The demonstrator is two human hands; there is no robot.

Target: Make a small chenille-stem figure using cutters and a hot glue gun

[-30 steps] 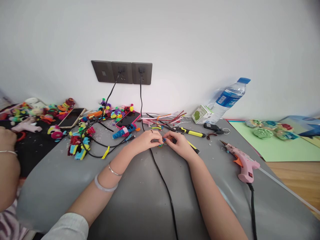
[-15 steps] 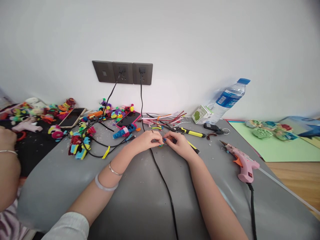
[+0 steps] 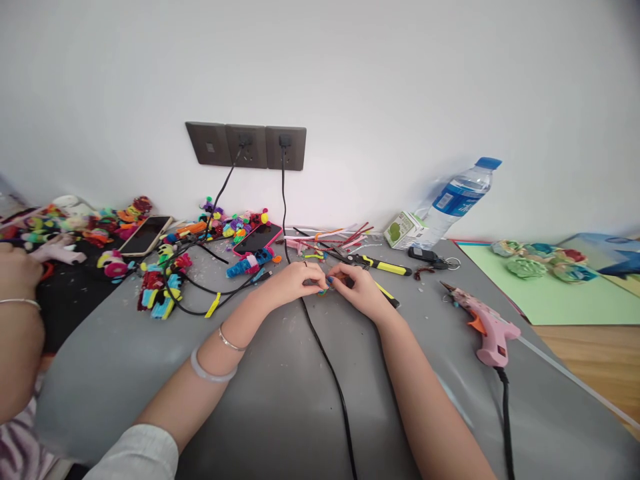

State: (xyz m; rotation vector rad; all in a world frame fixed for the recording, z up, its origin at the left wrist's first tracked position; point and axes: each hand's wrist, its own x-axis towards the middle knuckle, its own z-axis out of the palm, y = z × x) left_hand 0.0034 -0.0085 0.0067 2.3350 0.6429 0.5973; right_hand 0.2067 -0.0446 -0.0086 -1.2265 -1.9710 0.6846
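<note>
Over the middle of the grey table (image 3: 270, 387), my left hand (image 3: 295, 281) and my right hand (image 3: 363, 292) meet fingertip to fingertip. Both are closed in a pinch around something small, mostly hidden by the fingers; only specks of teal and green show beneath. Just behind them lie yellow-and-black handled pliers (image 3: 387, 267), partly covered by my right hand. Loose pipe cleaners (image 3: 350, 237) in pink, red and white are spread beyond. A blue fuzzy pipe-cleaner figure (image 3: 249, 264) rests to the left of my left hand.
A pink hot glue gun (image 3: 493, 333) lies at right. Against the wall stand a water bottle (image 3: 457, 197) and a small box (image 3: 404, 229). A black cable (image 3: 327, 363) runs under my hands. Phones (image 3: 146, 235) and fuzzy figures (image 3: 160, 293) lie left, near another person's arm (image 3: 17, 333).
My hands keep the same pinch in nearly the same place. The other person's hand at the far left has shifted slightly to the right.
</note>
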